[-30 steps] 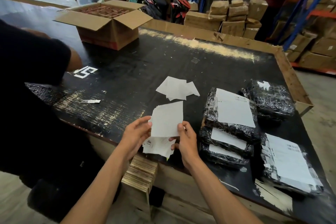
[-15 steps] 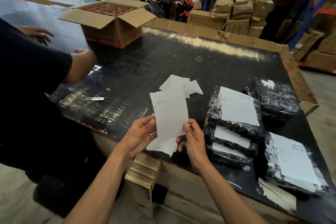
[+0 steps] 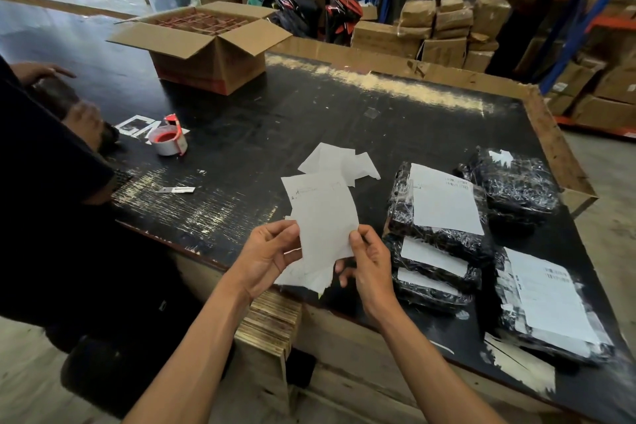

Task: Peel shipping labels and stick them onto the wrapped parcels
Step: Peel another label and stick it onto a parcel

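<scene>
You hold the label [image 3: 321, 217] upright above the table's [image 3: 344, 107] near edge, your left hand [image 3: 268, 258] pinching its lower left side along with the backing [image 3: 306, 277] underneath, your right hand [image 3: 370, 265] pinching its lower right edge. I judge the peel nearly finished. Risks: the freed label could curl onto itself or your fingers, or tear if pulled unevenly. Just right lie stacked parcels [image 3: 437, 234], most already labelled; the far parcel [image 3: 516, 182] shows only a white scrap. Discarded backings [image 3: 339, 162] lie behind. The open box [image 3: 206, 45] holds reddish divided compartments; their contents I cannot tell.
</scene>
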